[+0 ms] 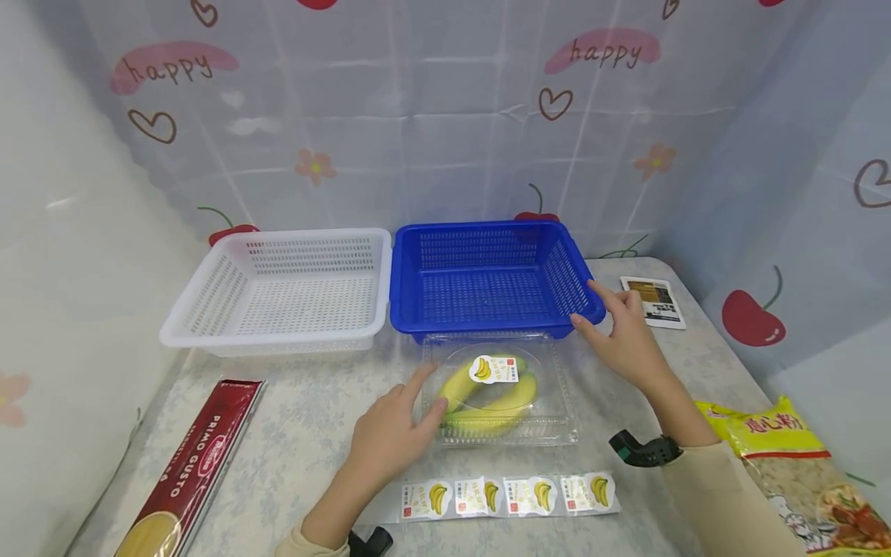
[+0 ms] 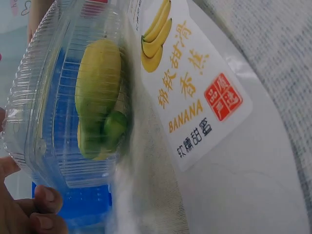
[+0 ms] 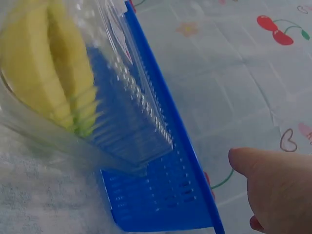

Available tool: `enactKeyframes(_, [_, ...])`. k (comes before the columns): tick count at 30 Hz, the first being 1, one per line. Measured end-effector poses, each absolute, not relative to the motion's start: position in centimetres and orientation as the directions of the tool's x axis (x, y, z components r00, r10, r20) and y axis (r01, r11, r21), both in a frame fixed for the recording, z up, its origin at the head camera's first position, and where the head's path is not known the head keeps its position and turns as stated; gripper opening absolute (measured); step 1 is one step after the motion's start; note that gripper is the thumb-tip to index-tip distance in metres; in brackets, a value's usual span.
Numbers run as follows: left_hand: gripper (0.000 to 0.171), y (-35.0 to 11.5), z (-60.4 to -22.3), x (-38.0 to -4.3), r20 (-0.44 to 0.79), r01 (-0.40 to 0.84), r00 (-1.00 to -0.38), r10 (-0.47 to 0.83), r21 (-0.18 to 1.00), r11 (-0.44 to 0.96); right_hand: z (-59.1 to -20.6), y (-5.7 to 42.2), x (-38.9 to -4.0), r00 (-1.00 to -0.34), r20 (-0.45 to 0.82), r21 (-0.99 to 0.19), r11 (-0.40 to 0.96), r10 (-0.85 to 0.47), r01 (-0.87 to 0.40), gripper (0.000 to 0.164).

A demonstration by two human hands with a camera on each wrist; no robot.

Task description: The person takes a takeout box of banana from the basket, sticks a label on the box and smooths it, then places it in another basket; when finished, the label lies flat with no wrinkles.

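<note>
A clear plastic clamshell box (image 1: 557, 387) with yellow bananas (image 1: 490, 414) inside stands on the table, its lid closed. A white banana sticker (image 1: 496, 370) shows on the lid. My left hand (image 1: 393, 429) is at the box's left side, index finger and thumb spread, fingertips right at its edge. My right hand (image 1: 626, 340) is beside the front right corner of the blue basket (image 1: 411, 313), thumb and index finger apart and overlapping the rim in the head view. In front of the box lies a strip of banana stickers (image 1: 511, 495).
A white basket (image 1: 278, 340) stands left of the blue one. A red pasta packet (image 1: 198, 464) lies at the left, a yellow-topped bag (image 1: 786, 464) at the right. A small printed packet (image 1: 654, 302) sits at the back right. A patterned curtain (image 1: 445, 139) hangs behind.
</note>
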State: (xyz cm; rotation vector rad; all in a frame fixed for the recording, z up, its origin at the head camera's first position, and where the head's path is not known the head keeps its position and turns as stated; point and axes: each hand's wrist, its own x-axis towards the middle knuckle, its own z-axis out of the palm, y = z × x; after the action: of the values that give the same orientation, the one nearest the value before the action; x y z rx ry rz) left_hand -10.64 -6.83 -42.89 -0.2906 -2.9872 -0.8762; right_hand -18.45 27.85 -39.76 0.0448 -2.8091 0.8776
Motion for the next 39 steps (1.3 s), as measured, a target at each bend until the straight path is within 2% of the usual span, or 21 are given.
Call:
enactKeyframes(7, [0.063,-7.2,-43.8,-10.9,-0.104,0.14,-0.957,0.271,0.653,0.745,-40.9,29.2,-21.6,-0.995,0.065,-0.598,0.801,0.078,0.023,0.093])
enactKeyframes(14, [0.069,-7.3,-44.4,-11.4,-0.173,0.068,-0.93,0.324,0.785,0.615,-41.9,29.7,-23.3,-0.999,-0.003,-0.672,0.74,0.039,0.031,0.098])
enactKeyframes(20, [0.069,-7.8,-44.7,-11.5,-0.221,-0.013,-0.894,0.39,0.883,0.469,-42.2,30.2,-23.9,-0.998,-0.058,-0.685,0.728,-0.009,0.033,0.098])
enactKeyframes(32, [0.068,-8.7,-44.6,-11.0,-0.241,-0.076,-0.87,0.431,0.928,0.364,-42.8,30.8,-24.2,-0.993,-0.11,-0.737,0.674,-0.044,0.051,0.097])
enactKeyframes(39, [0.066,-9.6,-44.2,-9.7,-0.215,-0.045,-0.858,0.466,0.936,0.349,-42.8,30.7,-24.2,-0.993,-0.112,-0.747,0.663,-0.047,0.053,0.096])
